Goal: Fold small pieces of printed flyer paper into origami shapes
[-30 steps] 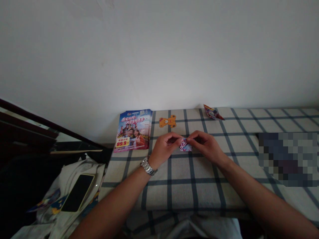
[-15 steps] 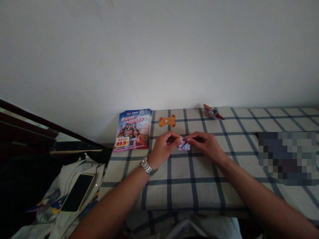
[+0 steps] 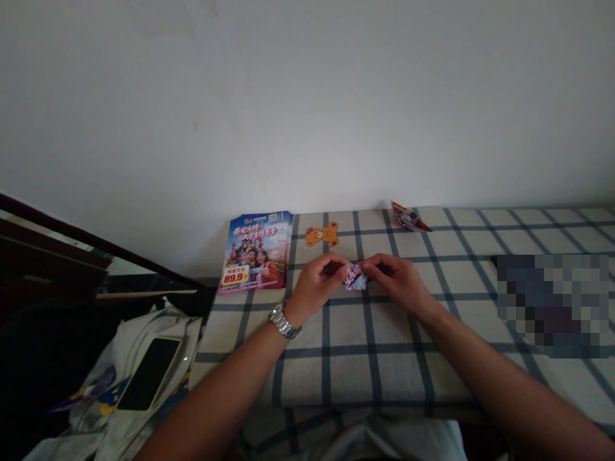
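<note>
A small folded piece of printed paper, pink, white and dark, is pinched between my two hands above the checked tablecloth. My left hand, with a metal watch at the wrist, grips its left edge with thumb and forefinger. On the other side my right hand has its thumb and forefinger closed on the upper right corner. Fingertips cover part of the paper. A stack of printed flyers lies left of my left hand.
A flat orange bear figure lies beyond my hands. Near the wall stands a folded printed paper shape. A blurred-out dark item is at the right. Below left, a phone rests on a pale bag.
The folded paper has turned slightly between my fingers, showing a bit more of its printed face. My right fingers have shifted a little on its corner; my left hand stays nearly in place.
</note>
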Motion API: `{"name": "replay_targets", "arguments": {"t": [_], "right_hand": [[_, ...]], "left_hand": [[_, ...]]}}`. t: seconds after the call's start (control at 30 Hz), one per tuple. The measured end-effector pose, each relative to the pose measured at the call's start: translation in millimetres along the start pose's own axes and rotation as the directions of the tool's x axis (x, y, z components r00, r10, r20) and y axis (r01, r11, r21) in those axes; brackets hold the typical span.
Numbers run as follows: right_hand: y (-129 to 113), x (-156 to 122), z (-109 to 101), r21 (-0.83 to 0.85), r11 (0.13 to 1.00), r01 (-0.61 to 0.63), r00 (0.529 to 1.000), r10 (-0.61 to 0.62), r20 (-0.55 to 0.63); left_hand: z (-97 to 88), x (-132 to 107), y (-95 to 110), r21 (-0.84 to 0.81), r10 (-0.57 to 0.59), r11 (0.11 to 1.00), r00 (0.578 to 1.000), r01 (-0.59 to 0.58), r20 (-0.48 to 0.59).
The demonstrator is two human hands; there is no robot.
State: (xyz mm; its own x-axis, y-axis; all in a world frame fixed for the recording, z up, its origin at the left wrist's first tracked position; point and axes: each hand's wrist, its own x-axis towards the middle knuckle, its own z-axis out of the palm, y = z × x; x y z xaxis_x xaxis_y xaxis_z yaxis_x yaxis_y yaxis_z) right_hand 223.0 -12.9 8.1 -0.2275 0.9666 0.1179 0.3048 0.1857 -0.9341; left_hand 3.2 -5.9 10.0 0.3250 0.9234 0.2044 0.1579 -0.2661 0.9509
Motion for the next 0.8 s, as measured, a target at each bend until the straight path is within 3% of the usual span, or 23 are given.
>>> {"name": "replay_targets", "arguments": {"t": [0.2, 0.53, 0.8], "right_hand": [[4.9, 1.6, 0.0, 0.102, 0.994, -0.048, 0.997, 0.054, -0.060], [9.6, 3.4, 3.5, 0.282, 0.956, -0.085, 0.995, 0.094, -0.016], [9.0, 2.0, 3.4, 0.208, 0.974, -0.089, 0.995, 0.076, 0.068]], "left_hand": [[2.9, -2.0, -3.3, -0.105, 0.000, 0.994, 0.995, 0.010, 0.098], [2.6, 0.3, -7.3, -0.118, 0.016, 0.993, 0.993, -0.030, -0.119], [-2.4, 2.4, -5.3, 0.004, 0.067, 0.998, 0.982, -0.067, -0.176]]}}
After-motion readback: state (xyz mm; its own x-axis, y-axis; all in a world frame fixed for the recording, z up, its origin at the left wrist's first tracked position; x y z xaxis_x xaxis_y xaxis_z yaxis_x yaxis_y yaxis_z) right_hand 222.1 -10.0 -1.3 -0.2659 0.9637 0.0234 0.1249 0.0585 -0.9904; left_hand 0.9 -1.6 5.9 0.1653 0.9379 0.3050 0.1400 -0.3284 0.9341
